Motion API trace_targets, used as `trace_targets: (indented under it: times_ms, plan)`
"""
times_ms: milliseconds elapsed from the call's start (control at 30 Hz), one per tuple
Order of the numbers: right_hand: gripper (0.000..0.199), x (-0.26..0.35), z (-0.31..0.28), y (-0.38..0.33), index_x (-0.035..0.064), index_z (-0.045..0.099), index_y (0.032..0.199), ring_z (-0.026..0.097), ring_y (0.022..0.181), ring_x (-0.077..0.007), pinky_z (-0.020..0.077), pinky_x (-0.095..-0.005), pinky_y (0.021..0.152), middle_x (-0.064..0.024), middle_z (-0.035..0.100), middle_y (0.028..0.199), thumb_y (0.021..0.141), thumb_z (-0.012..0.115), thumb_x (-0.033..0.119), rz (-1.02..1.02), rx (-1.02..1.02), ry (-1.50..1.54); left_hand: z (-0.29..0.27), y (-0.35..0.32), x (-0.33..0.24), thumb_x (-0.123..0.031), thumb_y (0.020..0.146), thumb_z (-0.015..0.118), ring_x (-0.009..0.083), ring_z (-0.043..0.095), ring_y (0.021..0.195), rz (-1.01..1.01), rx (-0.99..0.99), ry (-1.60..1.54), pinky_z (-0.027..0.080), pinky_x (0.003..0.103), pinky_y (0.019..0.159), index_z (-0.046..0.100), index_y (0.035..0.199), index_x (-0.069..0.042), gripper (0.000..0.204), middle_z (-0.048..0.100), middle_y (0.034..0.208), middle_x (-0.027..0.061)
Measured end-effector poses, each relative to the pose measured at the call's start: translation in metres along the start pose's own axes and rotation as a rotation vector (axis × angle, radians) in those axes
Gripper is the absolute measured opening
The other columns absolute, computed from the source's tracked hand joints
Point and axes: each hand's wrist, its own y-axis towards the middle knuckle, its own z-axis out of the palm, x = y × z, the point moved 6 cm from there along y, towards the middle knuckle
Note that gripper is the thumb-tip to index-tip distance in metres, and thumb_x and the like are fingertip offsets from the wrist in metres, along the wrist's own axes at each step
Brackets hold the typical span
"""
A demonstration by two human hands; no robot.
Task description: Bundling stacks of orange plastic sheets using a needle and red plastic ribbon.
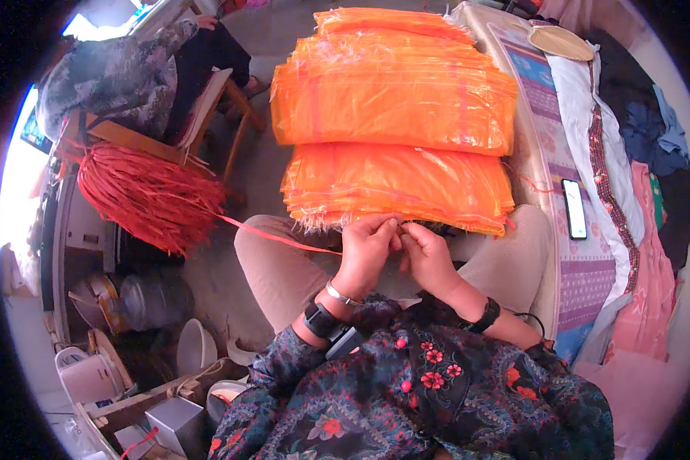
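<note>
Head view: just past the fingers, shiny orange plastic sheets (395, 100) lie in a fat, wrinkly pile with fuzzy edges. The left hand (368, 244) and right hand (429, 254) pinch close together, on what I cannot tell. Left of them, a flat red strip (284, 243) runs to a shaggy bundle (149, 195).

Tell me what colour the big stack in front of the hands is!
The stack is bright orange, best seen in the head view.

Pretty much a home: clothes (652, 126) are piled right of a patterned mat (586, 295), a bowl's (195, 349) parked near left.
</note>
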Motion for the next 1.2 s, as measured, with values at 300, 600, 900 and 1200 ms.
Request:
trace_targets:
  times_ms: [300,600,900,1200]
  plan:
    - [0.009,0.009,-0.007,0.001,-0.0005,0.053,0.084,0.051,0.053,-0.0139,0.0416,-0.0272,0.048,-0.0090,0.052,0.069,0.082,0.045,0.004,-0.038,0.006,-0.069,0.000,-0.002,0.002,-0.007,0.083,0.050,0.0046,0.043,0.049,-0.038,0.051,-0.035,0.035,0.019,0.046,0.060,0.083,0.002,0.014,0.052,0.057,-0.0012]
    - [0.015,0.019,-0.017,-0.001,-0.0009,0.053,0.086,0.055,0.061,-0.0257,0.0435,-0.0320,0.055,-0.0150,0.054,0.072,0.076,0.042,-0.001,-0.175,0.059,-0.222,0.002,-0.004,0.008,-0.011,0.084,0.051,0.0037,0.042,0.048,-0.077,0.103,0.032,0.031,0.017,0.044,0.062,0.087,-0.001,0.016,0.054,0.058,-0.0016]
    - [0.012,0.033,-0.012,0.007,0.0004,0.052,0.081,0.055,0.065,-0.0315,0.0427,-0.0377,0.058,-0.0178,0.053,0.068,0.074,0.043,0.004,-0.290,0.194,-0.427,-0.003,-0.005,-0.002,-0.008,0.082,0.051,0.0042,0.043,0.048,-0.058,0.105,0.016,0.033,0.017,0.044,0.062,0.086,-0.002,0.014,0.057,0.060,0.0004]
    - [0.033,0.043,-0.037,-0.010,-0.0022,0.046,0.113,0.059,0.077,-0.0171,0.0479,-0.0292,0.069,-0.0108,0.059,0.086,0.081,0.053,0.006,0.093,0.625,0.295,-0.030,-0.005,0.018,-0.020,0.084,0.051,0.0110,0.050,0.050,-0.116,-0.011,-0.165,0.039,0.022,0.044,0.056,0.078,-0.005,0.017,0.058,0.065,0.0053]
